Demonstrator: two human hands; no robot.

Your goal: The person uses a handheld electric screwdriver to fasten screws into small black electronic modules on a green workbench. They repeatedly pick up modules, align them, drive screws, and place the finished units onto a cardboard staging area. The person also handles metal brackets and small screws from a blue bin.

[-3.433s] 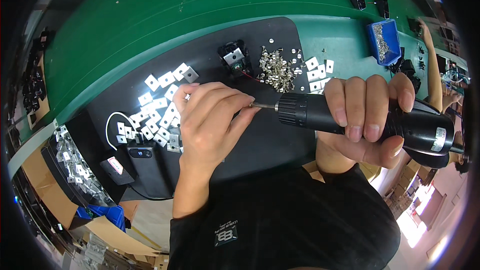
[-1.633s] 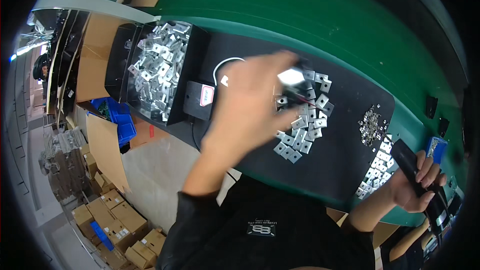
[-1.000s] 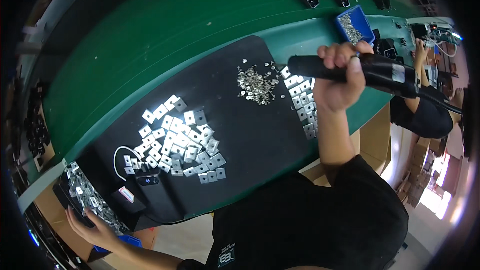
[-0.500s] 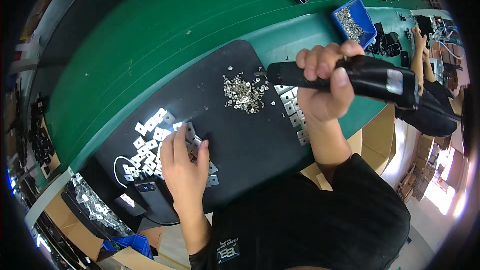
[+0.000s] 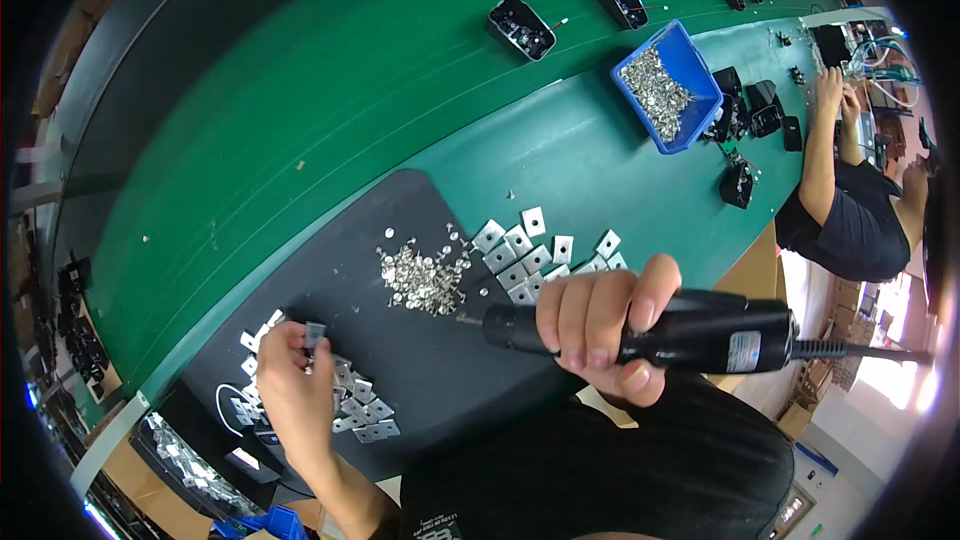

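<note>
My right hand (image 5: 605, 325) is wrapped round a black electric screwdriver (image 5: 700, 332), held level over the black mat (image 5: 480, 380) with its bit pointing left. Between the thumb and fingers of my left hand (image 5: 298, 380) is a small square metal plate (image 5: 314, 334), lifted above a spread of similar plates (image 5: 362, 408). A heap of silver screws (image 5: 424, 280) lies on the mat, just left of the screwdriver's tip. More plates with holes (image 5: 517, 258) are set close together beyond the screwdriver, at the mat's right edge.
A blue bin of screws (image 5: 664, 90) stands on the green bench, with black housings (image 5: 762, 108) to its right. Open black housings (image 5: 522, 28) sit on the green belt behind. A tray of metal parts (image 5: 190, 460) is at lower left. A co-worker (image 5: 850, 190) works at far right.
My left hand has picked up a plate from the spread and raised it. My right hand has brought the screwdriver lower and to the left. The whole view has shifted.
</note>
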